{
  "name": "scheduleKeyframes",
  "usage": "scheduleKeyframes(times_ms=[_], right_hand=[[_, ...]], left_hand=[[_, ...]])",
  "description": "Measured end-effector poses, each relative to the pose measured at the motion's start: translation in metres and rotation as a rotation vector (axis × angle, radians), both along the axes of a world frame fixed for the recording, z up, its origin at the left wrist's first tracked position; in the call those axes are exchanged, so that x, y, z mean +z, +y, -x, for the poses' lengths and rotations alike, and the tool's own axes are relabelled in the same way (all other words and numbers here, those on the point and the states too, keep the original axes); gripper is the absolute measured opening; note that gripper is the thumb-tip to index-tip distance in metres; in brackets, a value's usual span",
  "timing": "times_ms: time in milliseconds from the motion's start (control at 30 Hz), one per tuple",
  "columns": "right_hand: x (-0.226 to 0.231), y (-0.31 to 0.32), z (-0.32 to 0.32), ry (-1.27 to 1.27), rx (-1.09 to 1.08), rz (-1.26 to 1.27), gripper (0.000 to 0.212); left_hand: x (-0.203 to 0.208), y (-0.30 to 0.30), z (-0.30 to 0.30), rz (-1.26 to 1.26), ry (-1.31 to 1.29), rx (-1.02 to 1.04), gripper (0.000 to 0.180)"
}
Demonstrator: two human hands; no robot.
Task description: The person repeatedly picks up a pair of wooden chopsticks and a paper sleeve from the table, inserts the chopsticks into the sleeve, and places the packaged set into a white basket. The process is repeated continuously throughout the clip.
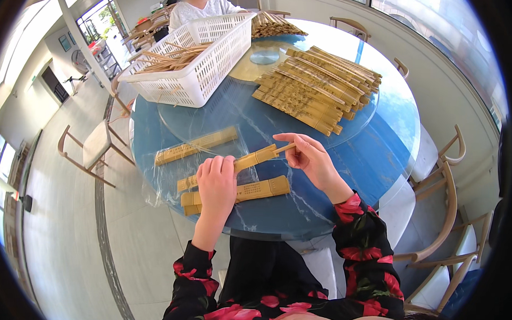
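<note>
My left hand (217, 184) is closed round a long yellow-brown bamboo slat case (257, 158), tilted up to the right above the table. At the right end of that case, my right hand (311, 162) pinches a thin bamboo stick (286, 148) that lines up with the case's end; whether its tip is inside cannot be made out. Just below lies another bamboo case (264, 188) with small dark markings, partly hidden by my left hand. A similar bamboo case (197, 145) rests farther left, on or under a clear plastic sleeve (166, 176).
A white plastic basket (205, 73) holding loose thin sticks (172, 60) stands at the far left. A large stack of bamboo cases (320, 86) lies at the right, with another pile (275, 25) behind. A person (202, 8) sits across the round table (357, 169). Chairs surround it.
</note>
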State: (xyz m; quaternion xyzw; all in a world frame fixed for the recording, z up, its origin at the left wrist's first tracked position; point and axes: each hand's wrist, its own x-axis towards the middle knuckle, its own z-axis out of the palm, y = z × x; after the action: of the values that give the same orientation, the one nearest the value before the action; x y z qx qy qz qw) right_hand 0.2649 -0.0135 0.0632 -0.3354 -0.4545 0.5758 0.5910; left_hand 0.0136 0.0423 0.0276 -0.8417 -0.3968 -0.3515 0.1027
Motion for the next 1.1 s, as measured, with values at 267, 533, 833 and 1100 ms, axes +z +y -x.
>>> scheduleKeyframes(times_ms=[267,533,833,1100], right_hand=[[-0.004,0.000,0.000,0.211,0.259,-0.057,0.051],[-0.004,-0.005,0.014,-0.227,0.159,-0.092,0.046],[-0.003,0.000,-0.001,-0.032,0.380,0.122,0.036],[-0.009,0.003,0.000,-0.157,0.357,0.093,0.035]], left_hand=[[-0.001,0.000,-0.001,-0.051,-0.078,-0.051,0.030],[0.003,-0.005,-0.004,0.007,-0.084,-0.114,0.026],[-0.003,-0.002,-0.003,0.028,-0.002,-0.178,0.031],[0.000,-0.003,0.000,0.018,0.060,-0.168,0.027]])
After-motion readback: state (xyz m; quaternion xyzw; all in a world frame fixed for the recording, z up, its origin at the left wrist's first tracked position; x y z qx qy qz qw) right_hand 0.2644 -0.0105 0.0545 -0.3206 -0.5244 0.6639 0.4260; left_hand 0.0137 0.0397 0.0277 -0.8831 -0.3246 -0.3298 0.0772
